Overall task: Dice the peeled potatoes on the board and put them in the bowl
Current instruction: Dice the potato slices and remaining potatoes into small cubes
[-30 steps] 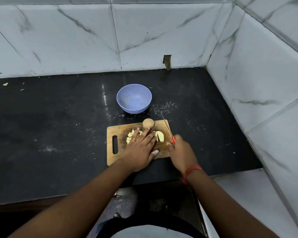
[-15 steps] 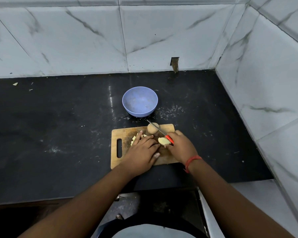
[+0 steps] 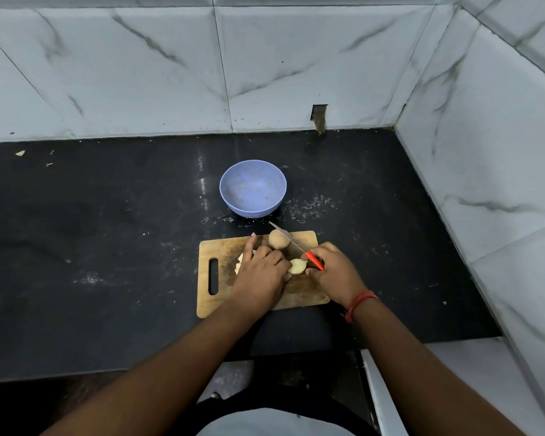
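A wooden cutting board (image 3: 221,303) with a handle slot lies on the black counter. A whole round potato (image 3: 277,239) sits at its far edge. My left hand (image 3: 260,278) rests over pale cut potato pieces (image 3: 239,261) and steadies a potato piece (image 3: 297,266) with its fingertips. My right hand (image 3: 334,272) grips a red-handled knife (image 3: 288,242); its blade points up and left, past the whole potato. The blue bowl (image 3: 253,187) stands just beyond the board and looks empty.
The black counter (image 3: 107,247) spreads wide to the left, with small scraps (image 3: 20,153) near the back wall. Marble-tiled walls close the back and right side. The counter's front edge lies just below the board.
The knife blade swung from pointing straight away to angling left over the board beside the whole potato. My right hand moved closer to my left hand and the potato piece.
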The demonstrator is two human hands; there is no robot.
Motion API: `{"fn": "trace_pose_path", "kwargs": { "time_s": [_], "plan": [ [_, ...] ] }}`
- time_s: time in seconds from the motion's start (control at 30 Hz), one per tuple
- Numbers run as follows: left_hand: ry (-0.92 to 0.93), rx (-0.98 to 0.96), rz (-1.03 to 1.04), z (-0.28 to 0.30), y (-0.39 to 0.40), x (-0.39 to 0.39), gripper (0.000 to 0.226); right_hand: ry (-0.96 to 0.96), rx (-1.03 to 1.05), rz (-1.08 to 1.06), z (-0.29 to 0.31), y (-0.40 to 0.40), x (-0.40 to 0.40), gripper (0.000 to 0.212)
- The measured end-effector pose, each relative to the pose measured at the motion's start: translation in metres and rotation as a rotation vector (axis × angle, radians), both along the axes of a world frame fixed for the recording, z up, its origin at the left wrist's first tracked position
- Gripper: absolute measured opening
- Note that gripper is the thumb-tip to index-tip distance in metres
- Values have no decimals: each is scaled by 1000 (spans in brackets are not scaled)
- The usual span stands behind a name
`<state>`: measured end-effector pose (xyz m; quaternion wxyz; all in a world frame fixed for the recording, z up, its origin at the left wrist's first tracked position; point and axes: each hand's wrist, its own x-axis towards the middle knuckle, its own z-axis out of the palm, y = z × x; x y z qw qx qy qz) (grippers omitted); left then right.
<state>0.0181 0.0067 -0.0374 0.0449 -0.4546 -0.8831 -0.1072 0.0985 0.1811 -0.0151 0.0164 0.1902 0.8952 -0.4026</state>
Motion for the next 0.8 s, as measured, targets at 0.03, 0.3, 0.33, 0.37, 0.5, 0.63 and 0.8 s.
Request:
{"fn": "trace_pose_path", "kwargs": {
  "time_s": [0.03,0.3,0.33,0.37,0.5,0.63,0.8],
  "plan": [
    [-14,2,1,-1,0,-1,14,2,3,-10,-2,-2,1,25],
    [-39,-9,-6,3,3,-5,18,-28,49,25,2,-5,-3,24],
    [-35,-16,-8,3,4,-5,18,-29,52,30,2,-5,-4,24],
    [-27,-23,-17,3,5,-4,19,-28,57,35,2,-6,-4,24],
    [39,-20,-77,1,6,-5,16,-13,51,33,1,-6,-3,24],
    [66,2,-135,-2,5,-9,14,-18,51,28,2,-7,-3,26],
    [51,14,-231,-5,7,-15,13,-14,72,29,3,-8,-4,25]
  ]
}}
